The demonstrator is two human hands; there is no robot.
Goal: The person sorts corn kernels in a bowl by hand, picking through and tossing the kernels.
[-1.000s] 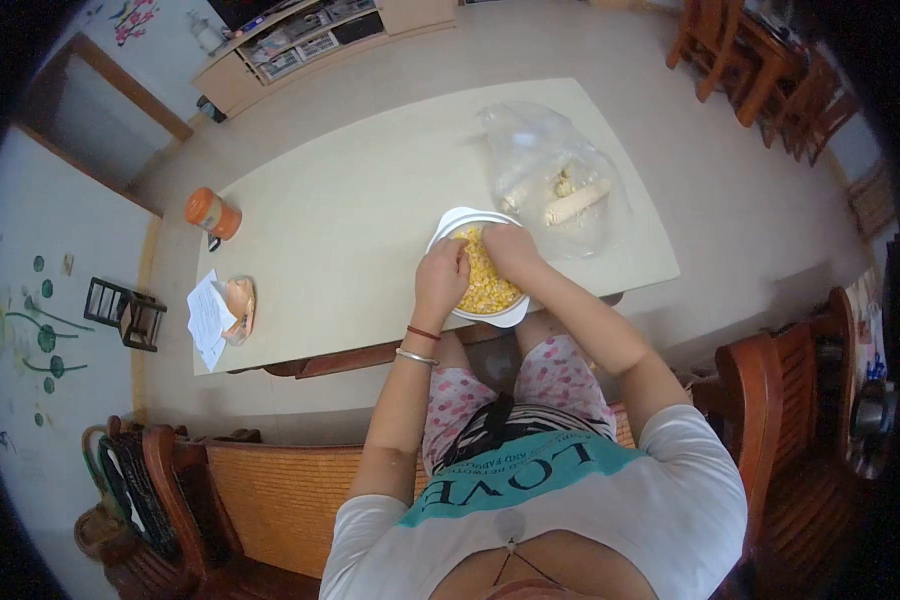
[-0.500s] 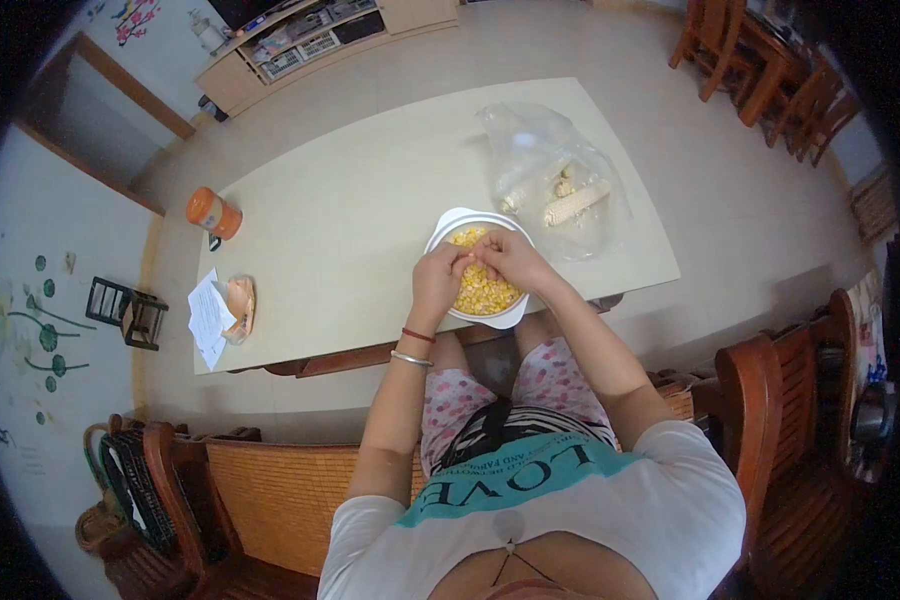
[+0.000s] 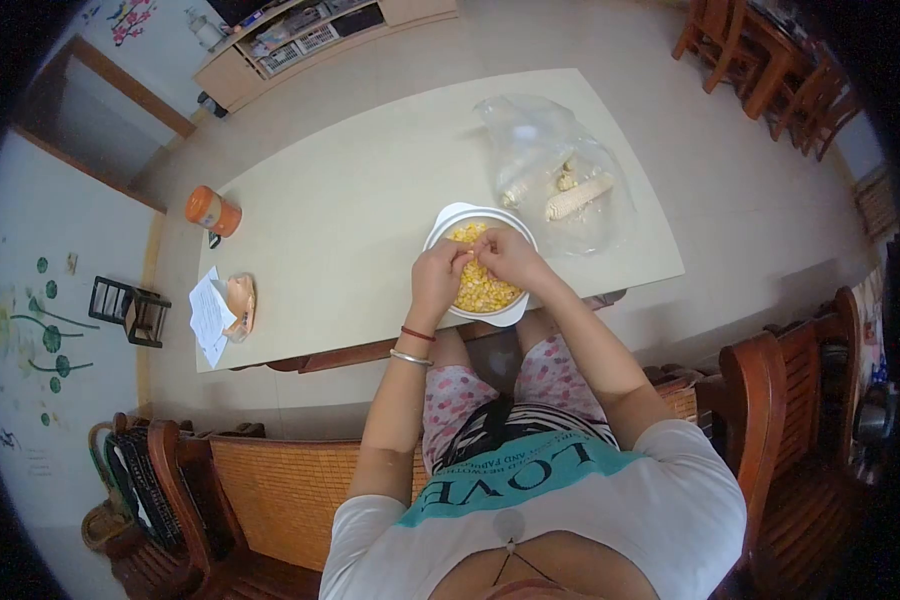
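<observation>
A white bowl (image 3: 510, 318) with two side handles stands at the near edge of the table, holding loose yellow corn kernels (image 3: 483, 292). Over it, my left hand (image 3: 438, 277) and my right hand (image 3: 510, 258) meet with fingertips pinched together. Whatever lies between the fingers is too small and too covered to make out. Just beyond my right hand, a clear plastic bag (image 3: 530, 135) lies on the table with bare corn cobs (image 3: 578, 197) in it.
The pale table (image 3: 340, 240) also carries an orange canister (image 3: 213, 211), papers (image 3: 210, 315) and a wrapped package (image 3: 241, 305) on its left side. A wooden bench (image 3: 290, 490) is behind me, and a wooden armchair (image 3: 755, 400) stands at the right.
The view has shifted slightly. Both hands stay pinched over the bowl, with only a slight shift of the fingers.
</observation>
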